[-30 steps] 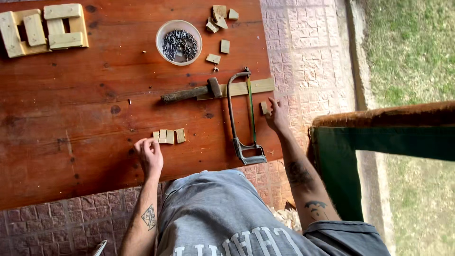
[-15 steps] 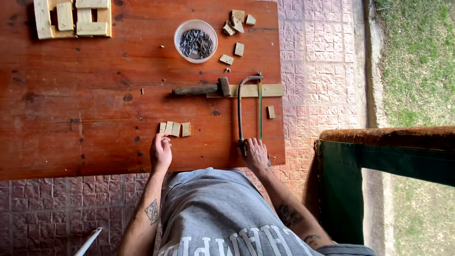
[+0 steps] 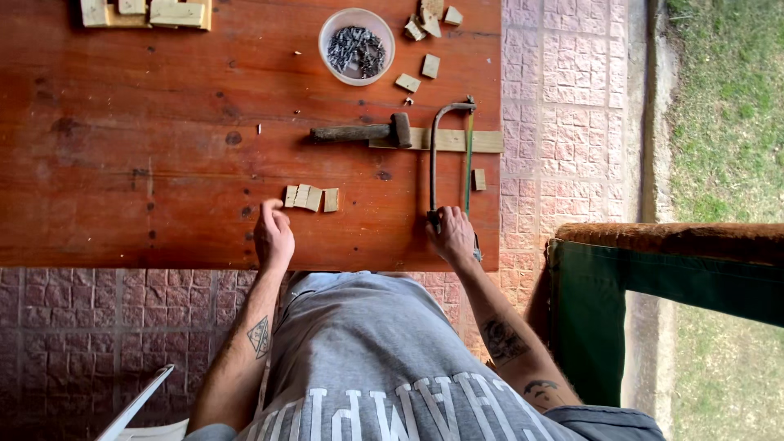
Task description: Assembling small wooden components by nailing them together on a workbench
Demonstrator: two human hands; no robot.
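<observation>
Steel hacksaw [image 3: 449, 155] handle lies under right hand [image 3: 452, 237] (gripped).

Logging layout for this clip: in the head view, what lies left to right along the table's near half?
Left hand → row of small wood blocks → right hand on the hacksaw handle → single small block.

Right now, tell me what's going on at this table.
A person stands at a red-brown wooden table. The right hand grips the handle of a hacksaw lying flat beside a hammer and a wooden strip. The left hand rests by a row of small wood blocks. A bowl of nails sits farther back.
</observation>
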